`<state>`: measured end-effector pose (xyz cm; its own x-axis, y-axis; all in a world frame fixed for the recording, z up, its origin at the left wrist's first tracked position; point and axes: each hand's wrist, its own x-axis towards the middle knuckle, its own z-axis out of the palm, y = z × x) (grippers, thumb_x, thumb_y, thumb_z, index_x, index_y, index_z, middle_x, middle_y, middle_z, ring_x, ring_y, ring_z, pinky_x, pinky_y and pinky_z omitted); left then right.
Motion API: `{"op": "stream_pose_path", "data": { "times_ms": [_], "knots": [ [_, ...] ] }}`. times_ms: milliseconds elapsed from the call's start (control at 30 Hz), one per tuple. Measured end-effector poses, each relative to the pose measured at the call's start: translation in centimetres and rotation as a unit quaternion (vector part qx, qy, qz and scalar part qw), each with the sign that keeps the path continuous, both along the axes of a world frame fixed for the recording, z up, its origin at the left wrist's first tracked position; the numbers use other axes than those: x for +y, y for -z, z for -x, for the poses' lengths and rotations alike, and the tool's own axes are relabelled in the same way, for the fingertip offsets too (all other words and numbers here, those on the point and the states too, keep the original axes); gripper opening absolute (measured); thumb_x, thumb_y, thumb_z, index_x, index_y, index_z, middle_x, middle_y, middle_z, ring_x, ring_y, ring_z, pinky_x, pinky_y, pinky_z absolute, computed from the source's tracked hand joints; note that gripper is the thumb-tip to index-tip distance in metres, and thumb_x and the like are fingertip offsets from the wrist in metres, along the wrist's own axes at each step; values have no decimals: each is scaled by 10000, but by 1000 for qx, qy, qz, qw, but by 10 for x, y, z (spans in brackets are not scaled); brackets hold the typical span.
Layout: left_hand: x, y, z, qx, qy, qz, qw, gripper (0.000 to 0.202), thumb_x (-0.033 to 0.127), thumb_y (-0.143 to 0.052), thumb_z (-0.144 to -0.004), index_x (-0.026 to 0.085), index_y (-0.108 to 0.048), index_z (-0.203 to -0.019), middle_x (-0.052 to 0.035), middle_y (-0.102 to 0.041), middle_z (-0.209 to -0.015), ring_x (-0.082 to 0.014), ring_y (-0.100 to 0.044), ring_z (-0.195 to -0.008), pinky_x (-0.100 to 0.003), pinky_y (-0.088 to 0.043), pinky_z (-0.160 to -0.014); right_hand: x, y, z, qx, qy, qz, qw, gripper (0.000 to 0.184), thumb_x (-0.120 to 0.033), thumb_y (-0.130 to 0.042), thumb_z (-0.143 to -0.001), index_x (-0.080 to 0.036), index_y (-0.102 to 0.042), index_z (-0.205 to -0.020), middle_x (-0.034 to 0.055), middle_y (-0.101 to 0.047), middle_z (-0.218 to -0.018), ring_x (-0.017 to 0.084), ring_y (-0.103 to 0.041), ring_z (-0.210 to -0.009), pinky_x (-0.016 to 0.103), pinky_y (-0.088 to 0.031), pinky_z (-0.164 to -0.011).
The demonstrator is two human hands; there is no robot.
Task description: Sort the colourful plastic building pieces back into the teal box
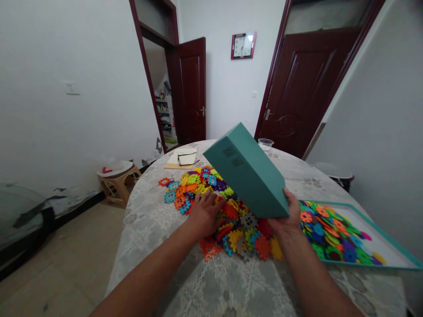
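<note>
My right hand (287,213) grips the lower right corner of a teal box (243,171), which is tilted up over the table with its underside and one side facing me. Spread below and to the left of the box is a heap of colourful plastic building pieces (180,200), many of them square with notched edges. My left hand (205,213) rests on this heap, palm down with fingers spread. The box's inside faces away, so its contents are hidden.
To the right lies a teal-rimmed tray (390,233) with round colourful pieces (330,233). Glasses (187,157) sit on a notebook (175,164) at the back left. A clear plastic bowl (265,143) stands at the far edge of the round table (148,237). A stool (119,180) is at left.
</note>
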<state>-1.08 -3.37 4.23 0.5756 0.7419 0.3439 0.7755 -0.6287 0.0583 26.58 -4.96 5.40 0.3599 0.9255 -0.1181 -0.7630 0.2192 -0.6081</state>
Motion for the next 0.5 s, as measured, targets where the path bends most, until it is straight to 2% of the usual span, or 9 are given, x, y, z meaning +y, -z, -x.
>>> {"op": "stream_pose_path", "data": {
  "times_ms": [133,267,400,500],
  "knots": [
    [-23,12,17,-4,-24,-5,1000,565,378,-719,-898,357,-605,-1451,-122,-583,-1516,-424,-412,-1487,-693,-298,-1207,2,4,1,16,-17,-39,999,396,-394,-635,-884,-240,-673,-1248,6,-814,-927,271,-777,-773,520,-658,-802],
    [-39,23,31,-11,-41,-13,999,551,268,-651,-911,336,-597,-1456,-124,-574,-1523,-401,-431,-1480,-661,-353,-1202,2,3,2,26,-14,-54,998,404,-376,-653,-873,-240,-680,-1252,-8,-810,-916,263,-774,-783,519,-653,-852],
    [-54,25,29,-38,-52,-32,997,458,274,-621,-926,291,-637,-1383,-139,-586,-1483,-389,-479,-1428,-635,-404,-1194,-1,-4,0,27,-5,-73,997,416,-392,-663,-874,-242,-680,-1261,6,-812,-957,264,-777,-812,513,-652,-864],
    [-64,29,22,-50,-33,-28,998,421,261,-600,-943,285,-641,-1361,-121,-601,-1460,-363,-452,-1460,-592,-396,-1228,-6,-11,-4,16,13,-61,998,448,-400,-634,-880,-238,-672,-1295,26,-814,-1007,269,-778,-829,491,-662,-790]
  ]
}}
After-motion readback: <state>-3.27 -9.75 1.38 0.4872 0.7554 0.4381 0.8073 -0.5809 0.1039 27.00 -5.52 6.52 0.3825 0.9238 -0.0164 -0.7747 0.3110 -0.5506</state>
